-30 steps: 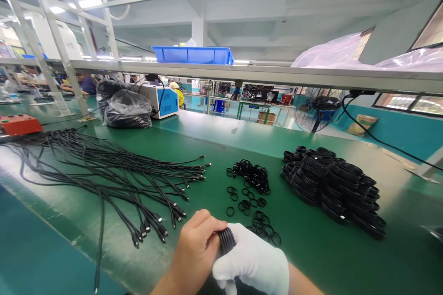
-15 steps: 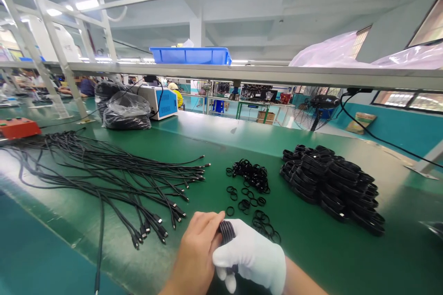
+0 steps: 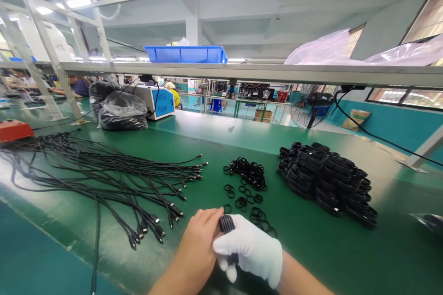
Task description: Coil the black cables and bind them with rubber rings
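A coiled black cable [image 3: 227, 224] is held between my two hands near the front of the bench. My bare left hand [image 3: 200, 246] closes on the coil from the left, its fingers bent over the far side. On the right, my white-gloved right hand [image 3: 247, 249] wraps round the same coil, thumb across the front. Most of the coil is covered by the fingers. Just beyond my hands lie loose black rings [image 3: 261, 216] and a small heap of them [image 3: 247, 173]. Straight black cables [image 3: 138, 170] with plug ends spread out to the left.
Wound cables form a large pile [image 3: 325, 179] on the right of the green bench [image 3: 194, 136]. A bagged bundle [image 3: 121, 108] and a blue-and-white machine [image 3: 157, 101] stand at the back left. Overhead, a shelf [image 3: 256, 73] carries a blue tray [image 3: 187, 54].
The view has shifted slightly, moving the scene a little to the left. Both hands stay closed on the coiled cable, with only a slight change in its tilt.
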Demonstrator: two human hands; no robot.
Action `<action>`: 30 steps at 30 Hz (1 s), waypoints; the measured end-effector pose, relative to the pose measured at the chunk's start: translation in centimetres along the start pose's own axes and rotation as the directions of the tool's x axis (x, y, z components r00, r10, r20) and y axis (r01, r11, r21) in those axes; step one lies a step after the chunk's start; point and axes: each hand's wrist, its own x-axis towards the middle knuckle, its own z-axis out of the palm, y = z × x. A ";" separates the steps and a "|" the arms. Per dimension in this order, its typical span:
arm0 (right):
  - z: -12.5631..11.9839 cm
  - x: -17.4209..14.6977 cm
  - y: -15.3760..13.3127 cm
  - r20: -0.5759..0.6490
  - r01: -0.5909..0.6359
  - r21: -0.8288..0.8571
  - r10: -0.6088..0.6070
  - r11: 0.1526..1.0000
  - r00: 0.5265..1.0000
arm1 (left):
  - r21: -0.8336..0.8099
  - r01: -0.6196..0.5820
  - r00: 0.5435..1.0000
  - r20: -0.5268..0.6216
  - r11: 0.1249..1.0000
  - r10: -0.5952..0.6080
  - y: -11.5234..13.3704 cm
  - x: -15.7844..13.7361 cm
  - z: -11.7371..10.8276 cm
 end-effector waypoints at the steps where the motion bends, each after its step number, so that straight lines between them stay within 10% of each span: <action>1: -0.2 0.0 0.1 -0.009 0.009 0.030 -0.008 1.000 1.000 | -0.020 0.010 1.000 0.018 1.000 -0.010 -0.2 0.3 -0.3; 16: -2.7 -0.1 -1.8 -0.468 0.183 0.277 -0.034 0.943 0.883 | 0.002 0.168 0.981 -0.099 0.986 -0.167 -2.0 1.8 -1.7; 22: -1.8 -0.2 -1.9 -0.440 0.244 0.301 -0.093 0.922 0.893 | -0.171 0.067 0.972 -0.212 0.983 -0.103 0.7 0.8 1.5; 30: -0.6 0.0 -1.3 -0.259 0.216 0.306 -0.137 0.927 0.956 | -0.414 0.061 0.990 -0.093 0.908 -0.109 0.4 0.9 2.6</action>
